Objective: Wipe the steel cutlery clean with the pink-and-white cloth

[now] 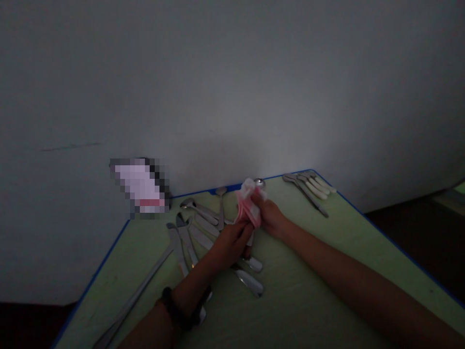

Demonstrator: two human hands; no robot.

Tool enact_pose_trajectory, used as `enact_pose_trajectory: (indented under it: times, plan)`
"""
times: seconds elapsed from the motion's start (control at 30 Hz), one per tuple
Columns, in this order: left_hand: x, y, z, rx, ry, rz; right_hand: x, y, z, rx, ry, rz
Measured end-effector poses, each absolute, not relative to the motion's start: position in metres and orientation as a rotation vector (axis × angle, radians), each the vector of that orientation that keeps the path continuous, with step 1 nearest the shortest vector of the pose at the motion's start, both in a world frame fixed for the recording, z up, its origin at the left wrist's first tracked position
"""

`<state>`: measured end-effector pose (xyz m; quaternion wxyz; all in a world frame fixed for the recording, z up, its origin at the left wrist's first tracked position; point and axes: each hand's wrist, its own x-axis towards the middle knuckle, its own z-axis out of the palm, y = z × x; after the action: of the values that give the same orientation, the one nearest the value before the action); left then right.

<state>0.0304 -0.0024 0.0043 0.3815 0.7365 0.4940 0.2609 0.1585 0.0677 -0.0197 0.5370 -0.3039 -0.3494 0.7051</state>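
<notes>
Closest in, the left forearm (148,329) comes up from seven o'clock with a dark wristband (176,310) at its end, while the right forearm (348,271) slants in from five o'clock. Both meet at a pink-and-white cloth (250,206), held in a bunch above the pale green bench (308,300). The right hand (271,217) is clamped on the cloth from its three o'clock side. The left hand (230,245) has its fingers closed on the lower end, at seven o'clock; I cannot tell whether it also grips a handle. A shiny spoon bowl (260,183) shows just past the cloth at one o'clock, the rest of it hidden.

Taking the cloth as the clock's centre, a long metal utensil (145,281) lies toward eight o'clock, its near end cut off by the view. Between it and the left hand fan several metal knives (175,237), partly covered by the left arm. At ten o'clock a small spoon (221,193) lies near the bench's blue edge. Between two and three, white-handled cutlery (319,191) lies grouped beside a metal-handled piece (308,196). At nine, a blurred-out, phone-like slab (140,186) leans against the grey wall (232,87).
</notes>
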Motion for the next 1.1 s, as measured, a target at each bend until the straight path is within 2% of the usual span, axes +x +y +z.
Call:
enact_pose_trajectory:
  times: [0.13, 0.37, 0.5, 0.7, 0.83, 0.93, 1.1]
  plan:
    - [0.032, -0.001, 0.004, 1.858, 1.313, 0.697, 0.151, 0.06, -0.017, -0.648, -0.836, 1.811]
    - [0.03, -0.003, 0.002, 1.896, 1.248, 0.638, 0.158, 0.08, -0.023, -0.827, -0.503, 1.615]
    - [0.029, -0.006, 0.003, 1.893, 1.195, 0.612, 0.169, 0.087, -0.023, -0.866, -0.63, 1.513]
    - [0.031, -0.003, 0.005, 1.799, 1.269, 0.772, 0.171, 0.086, -0.02, -0.796, -0.847, 1.645]
    - [0.032, -0.004, 0.007, 1.777, 1.308, 0.823, 0.17, 0.088, -0.026, -0.827, -0.805, 1.386]
    - [0.031, -0.006, 0.004, 1.803, 1.258, 0.721, 0.171, 0.092, -0.03, -0.902, -0.774, 1.155]
    - [0.027, -0.006, -0.002, 1.925, 1.174, 0.555, 0.173, 0.093, -0.032, -0.984, -0.89, 0.964]
